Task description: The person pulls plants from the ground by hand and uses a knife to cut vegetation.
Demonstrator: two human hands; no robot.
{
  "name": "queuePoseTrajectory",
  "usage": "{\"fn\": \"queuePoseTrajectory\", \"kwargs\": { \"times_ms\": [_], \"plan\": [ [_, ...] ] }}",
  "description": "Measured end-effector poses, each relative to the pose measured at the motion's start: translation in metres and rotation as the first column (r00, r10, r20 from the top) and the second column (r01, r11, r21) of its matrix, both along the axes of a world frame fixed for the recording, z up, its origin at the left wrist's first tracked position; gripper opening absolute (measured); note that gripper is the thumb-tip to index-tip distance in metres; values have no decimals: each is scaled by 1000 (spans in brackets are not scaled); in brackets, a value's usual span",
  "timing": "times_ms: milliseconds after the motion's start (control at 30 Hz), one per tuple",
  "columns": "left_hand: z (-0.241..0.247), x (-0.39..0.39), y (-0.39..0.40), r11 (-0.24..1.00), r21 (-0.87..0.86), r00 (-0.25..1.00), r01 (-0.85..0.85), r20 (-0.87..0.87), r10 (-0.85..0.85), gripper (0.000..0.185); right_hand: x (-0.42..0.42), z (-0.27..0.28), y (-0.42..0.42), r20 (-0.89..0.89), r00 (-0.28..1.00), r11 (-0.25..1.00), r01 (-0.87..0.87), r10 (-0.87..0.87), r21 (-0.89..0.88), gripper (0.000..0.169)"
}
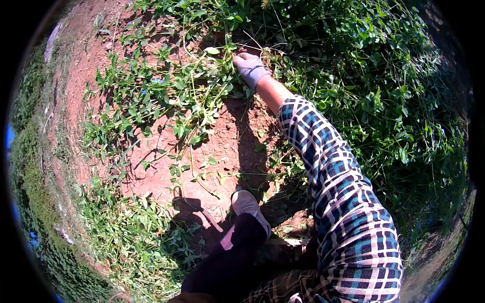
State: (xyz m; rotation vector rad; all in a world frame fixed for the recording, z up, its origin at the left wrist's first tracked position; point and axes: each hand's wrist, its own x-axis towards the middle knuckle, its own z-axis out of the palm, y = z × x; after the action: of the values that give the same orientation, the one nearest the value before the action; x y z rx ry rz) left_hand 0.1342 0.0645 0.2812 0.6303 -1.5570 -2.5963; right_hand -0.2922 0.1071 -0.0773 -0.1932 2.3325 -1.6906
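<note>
My right hand [251, 68], in a light purple-grey glove with bare fingertips, reaches out at the upper middle, at the end of a plaid sleeve. Its fingers are curled at the stems of green leafy plants [216, 72]; whether they grip a stem cannot be made out. Trailing stems and leaves spread left and downward from there over reddish soil [223, 140]. Thin dry stalks [261, 49] stick up just beside the glove. My left hand is out of view.
Dense greenery with small blue flowers [394, 106] covers the right side. Cut or flattened plants [121, 235] lie at the lower left. My light shoe [246, 206] stands on the soil near the bottom middle. A narrow, flat brownish strip [211, 220] lies beside the leg.
</note>
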Motion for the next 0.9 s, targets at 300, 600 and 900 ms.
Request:
{"fn": "queuePoseTrajectory", "kwargs": {
  "times_ms": [300, 600, 900],
  "plan": [
    [2, -7, 9, 1000, 31, 1000, 2, 11, -2, 29, 192, 26, 92, 210, 109, 143, -978, 972, -154, 18],
    [12, -16, 23, 999, 13, 998, -33, 47, 32, 30, 71, 48, 92, 32, 816, 641, -476, 577, 602, 25],
    [9, -21, 20, 989, -38, 983, -142, 112, 145, 39, 86, -59, 80, 22, 793, 791, -606, 609, -86, 23]
  ]
}}
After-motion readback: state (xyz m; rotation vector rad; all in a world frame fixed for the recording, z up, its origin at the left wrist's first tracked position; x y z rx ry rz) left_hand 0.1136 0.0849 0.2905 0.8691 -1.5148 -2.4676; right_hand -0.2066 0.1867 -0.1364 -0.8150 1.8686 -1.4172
